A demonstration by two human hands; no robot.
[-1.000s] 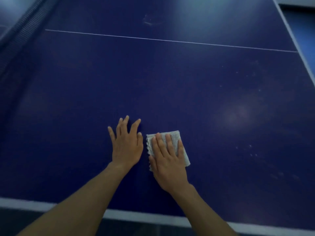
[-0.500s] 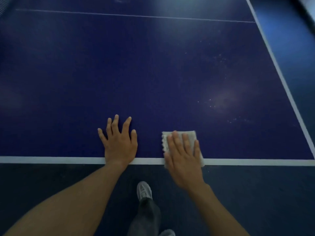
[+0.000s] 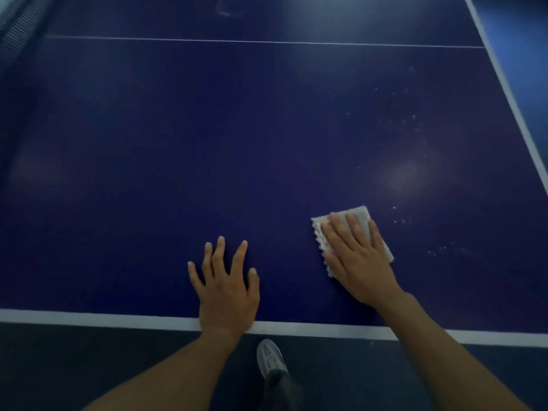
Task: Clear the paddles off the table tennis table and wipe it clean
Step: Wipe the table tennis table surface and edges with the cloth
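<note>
Status: no paddles anywhere in view, so the clearing step looks done for this half. The half beyond the net (image 3: 17, 28) is out of frame, can't tell.

Wiping is underway. Right grip (image 3: 355, 259) lies flat, fingers straight, pressing a folded grey cloth (image 3: 362, 214) onto the blue desk (image 3: 237, 143). It isn't clamped on it, just palm pressure. The cloth sits right of centre, near the white end line (image 3: 89, 317). Left grip (image 3: 226, 289) has its fingers spread apart and holds nothing, braced on the desk with its heel on that line.

Left to do, by my read: pale specks (image 3: 415, 123) toward the side line (image 3: 510, 93), more specks (image 3: 441, 249) just right of the cloth, and a faint smudge (image 3: 225, 11) past the centre line (image 3: 267, 41). The left portion looks clean, but the lighting is dim, so confidence is low. A shoe (image 3: 268, 357) shows on the floor below the edge.
</note>
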